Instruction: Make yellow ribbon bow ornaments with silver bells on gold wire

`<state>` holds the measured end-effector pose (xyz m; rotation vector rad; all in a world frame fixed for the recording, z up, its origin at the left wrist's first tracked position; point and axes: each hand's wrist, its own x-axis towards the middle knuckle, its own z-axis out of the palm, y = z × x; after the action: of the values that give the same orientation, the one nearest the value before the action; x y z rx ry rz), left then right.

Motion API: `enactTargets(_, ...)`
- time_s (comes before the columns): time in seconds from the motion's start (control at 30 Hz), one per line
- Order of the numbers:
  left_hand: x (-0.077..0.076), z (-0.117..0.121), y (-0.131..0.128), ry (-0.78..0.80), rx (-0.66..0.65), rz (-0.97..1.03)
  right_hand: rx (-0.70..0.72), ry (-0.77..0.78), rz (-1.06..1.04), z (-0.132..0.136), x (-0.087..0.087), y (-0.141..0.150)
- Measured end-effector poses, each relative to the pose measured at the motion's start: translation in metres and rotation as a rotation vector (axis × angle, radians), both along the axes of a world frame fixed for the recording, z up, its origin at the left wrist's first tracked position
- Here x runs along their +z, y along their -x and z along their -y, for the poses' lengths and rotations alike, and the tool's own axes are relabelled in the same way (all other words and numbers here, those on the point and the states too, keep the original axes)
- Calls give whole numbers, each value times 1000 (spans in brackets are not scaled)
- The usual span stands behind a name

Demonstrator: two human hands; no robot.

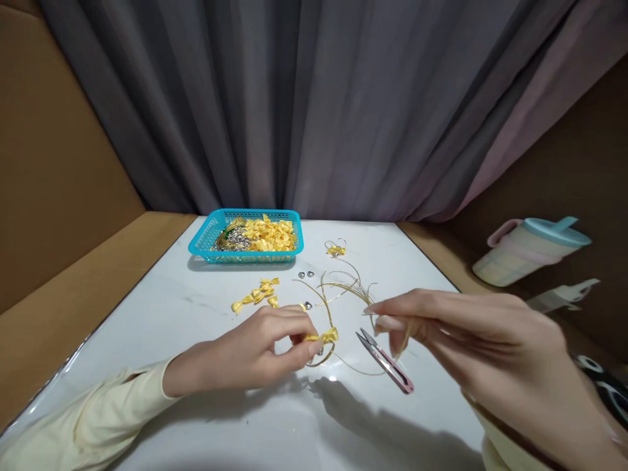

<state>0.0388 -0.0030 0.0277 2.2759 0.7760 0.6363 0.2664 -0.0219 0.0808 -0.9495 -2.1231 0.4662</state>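
Observation:
My left hand (pixel 275 340) pinches a yellow ribbon bow (pixel 330 335) between thumb and fingers. A loop of gold cord (pixel 330 356) hangs below the bow, and a small silver bead (pixel 320 351) shows beside my thumb. My right hand (pixel 471 347) is raised to the right, thumb and fingers closed in a pinch; what they hold is too small to make out. Just below those fingers are pink-handled thread snips (pixel 387 364), blades pointing up-left; whether the hand touches them I cannot tell. Loose gold cords (pixel 350 286) spread on the table behind both hands.
A blue basket (pixel 245 258) of yellow bows and silver beads with cords stands at the back left. Several loose bows (pixel 255 294) and silver beads (pixel 306 274) lie before it. A finished-looking bow loop (pixel 336 250) sits farther back. At right are a tumbler (pixel 524 252) and a clear-white object (pixel 554 297).

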Motion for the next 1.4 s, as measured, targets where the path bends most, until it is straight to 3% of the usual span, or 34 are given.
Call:
enactTargets(0.1, 1, 2, 0, -8, -15, -14, 52, 92, -10, -1, -8, 8)
enactTargets(0.3, 3, 4, 0, -10, -30, -15, 161, 230, 205, -1, -12, 13)
enactTargets(0.43, 5, 4, -2, -2, -30, -24, 188, 260, 166, -2, -16, 16)
enactTargets(0.87, 3, 3, 0, -20, -55, -1, 100, 17, 74, -8, -19, 19)
enactTargets(1.13, 2, 6, 0, -29, -59, 8, 79, -6, 15, -7, -24, 24)
enactTargets(1.4, 0, 5, 0, -70, -86, -4, 57, 13, 86, -8, -24, 25)
